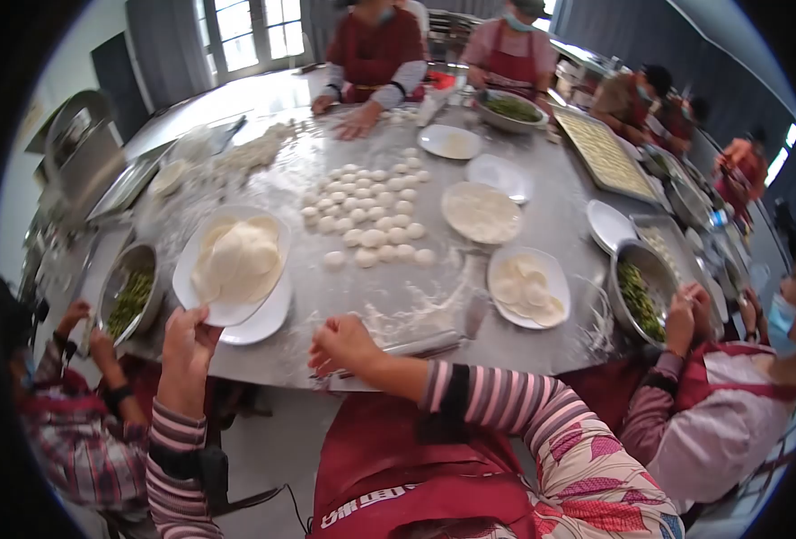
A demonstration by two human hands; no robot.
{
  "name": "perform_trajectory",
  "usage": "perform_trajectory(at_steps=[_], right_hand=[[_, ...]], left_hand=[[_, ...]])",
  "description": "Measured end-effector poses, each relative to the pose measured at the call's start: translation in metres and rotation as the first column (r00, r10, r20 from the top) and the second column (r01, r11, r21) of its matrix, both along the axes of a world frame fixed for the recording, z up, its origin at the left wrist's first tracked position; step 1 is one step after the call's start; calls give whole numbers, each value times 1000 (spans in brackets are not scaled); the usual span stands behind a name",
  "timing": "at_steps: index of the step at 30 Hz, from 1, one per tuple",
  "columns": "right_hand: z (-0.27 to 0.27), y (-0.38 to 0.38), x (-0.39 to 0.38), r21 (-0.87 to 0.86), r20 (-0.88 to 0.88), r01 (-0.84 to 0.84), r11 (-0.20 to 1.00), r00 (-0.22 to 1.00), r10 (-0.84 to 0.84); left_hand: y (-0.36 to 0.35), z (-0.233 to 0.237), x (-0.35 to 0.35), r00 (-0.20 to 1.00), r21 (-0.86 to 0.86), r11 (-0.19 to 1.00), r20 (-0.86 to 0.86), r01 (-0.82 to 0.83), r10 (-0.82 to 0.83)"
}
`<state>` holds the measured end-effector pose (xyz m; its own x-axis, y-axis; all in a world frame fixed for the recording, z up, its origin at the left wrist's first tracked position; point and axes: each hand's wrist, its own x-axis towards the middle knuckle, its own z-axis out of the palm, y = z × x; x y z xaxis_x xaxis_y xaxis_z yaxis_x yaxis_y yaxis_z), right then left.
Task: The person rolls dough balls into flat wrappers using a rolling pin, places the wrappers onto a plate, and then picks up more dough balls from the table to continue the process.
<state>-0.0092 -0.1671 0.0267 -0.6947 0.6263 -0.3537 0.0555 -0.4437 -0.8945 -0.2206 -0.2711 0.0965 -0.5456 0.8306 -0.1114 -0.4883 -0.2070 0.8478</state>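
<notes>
My left hand (pixel 191 346) grips the near rim of a white plate (pixel 182 278), thumb on top. Round, thin dough wrappers (pixel 236 256) are heaped on it. Partly under this plate lies another white plate (pixel 268 319). My right hand (pixel 344 346) is closed, fingers curled, above the table's near edge; whether anything is inside it is hidden. Just right of that hand, a cylindrical bar like a rolling pin (pixel 425 344) lies on the floured steel table (pixel 362 292). Beyond are many small dough balls (pixel 371 216) in a loose group.
Plates of wrappers (pixel 482 213) (pixel 528 287) stand to the right. Bowls of green filling (pixel 131 292) (pixel 641 292) flank me. A tray (pixel 605 153) of rowed pieces is at far right. Co-workers sit on both sides; one person's hands (pixel 358 121) work dough opposite.
</notes>
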Motion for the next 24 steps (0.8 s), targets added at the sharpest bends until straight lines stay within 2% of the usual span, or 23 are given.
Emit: perform_trajectory(at_steps=[2,3,4,5,7,8,10,11,13,15,16,19,24], right_hand=[[12,-11,35,42,-19,-9,999,1000,9],[14,-14,54,76,-55,-89,993,994,94],[17,-17,73,112,-90,-170,979,979,181],[22,-20,90,117,-91,-157,981,982,168],[31,-18,124,145,-113,48,988,993,-31],[38,-13,140,146,-112,60,987,993,-44],[55,8,167,144,-318,421,896,877,-361],[61,19,177,145,-319,431,891,873,-370],[70,39,197,147,-391,629,763,746,-539],[68,54,217,148,-416,664,733,714,-563],[66,63,226,142,-439,697,703,681,-586],[57,78,250,140,-457,735,664,643,-615],[47,108,273,84,-418,774,628,599,-683]], left_hand=[[13,-1,16,999,-92,995,-30,-38,35],[24,-6,23,999,-91,996,-29,-20,18],[37,-14,30,998,-102,993,-15,57,-58],[51,-21,37,991,-108,985,-1,131,-132],[76,-23,61,977,-144,967,-8,209,-213],[88,-17,85,954,-117,947,25,299,-298],[113,-12,127,898,-54,897,68,439,-435],[127,-13,146,866,-26,868,79,496,-493],[150,-8,189,826,-8,828,82,560,-558],[169,-11,223,778,49,783,86,620,-622],[179,-11,238,766,3,773,132,634,-629],[201,-14,266,705,-17,707,110,707,-701],[231,-16,296,725,-96,719,70,688,-685]])
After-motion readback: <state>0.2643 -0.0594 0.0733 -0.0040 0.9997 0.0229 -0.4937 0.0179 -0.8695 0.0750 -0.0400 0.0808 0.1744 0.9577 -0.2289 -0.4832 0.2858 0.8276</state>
